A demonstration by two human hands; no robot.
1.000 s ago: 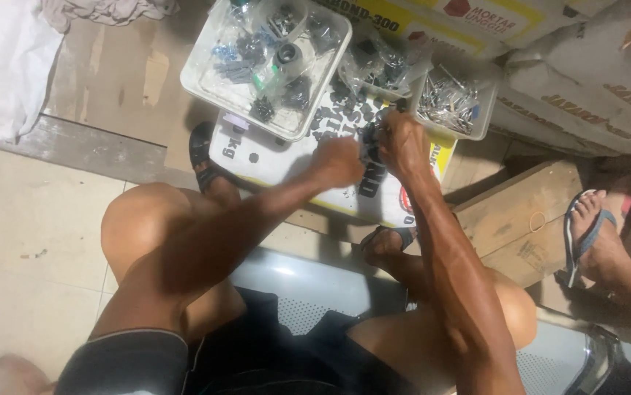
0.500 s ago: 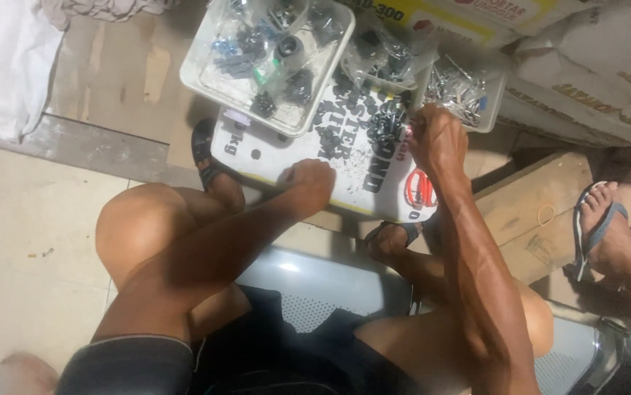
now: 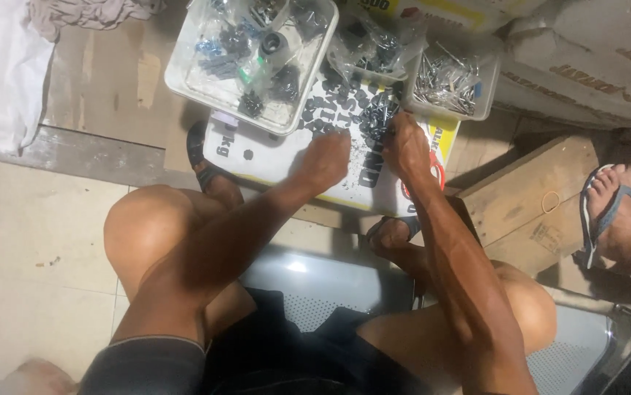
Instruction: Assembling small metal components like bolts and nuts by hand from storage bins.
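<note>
A person sits over a flat white box [image 3: 271, 157] that lies on the floor like a little table. A heap of small dark screws [image 3: 374, 121] lies on top of the box, near its far edge. The right hand [image 3: 405, 146] is right at the near side of the heap, with its fingers curled down into the screws, so it is the closer hand. I cannot tell if it has pinched one. The left hand [image 3: 326, 157] rests on the box just left of the heap, loosely closed, and what is inside it is hidden. The heap runs away from the hands toward a clear tray [image 3: 183, 73] and a small tub of silver bits [image 3: 447, 80]. The screws are too tiny and blurry to count.
</note>
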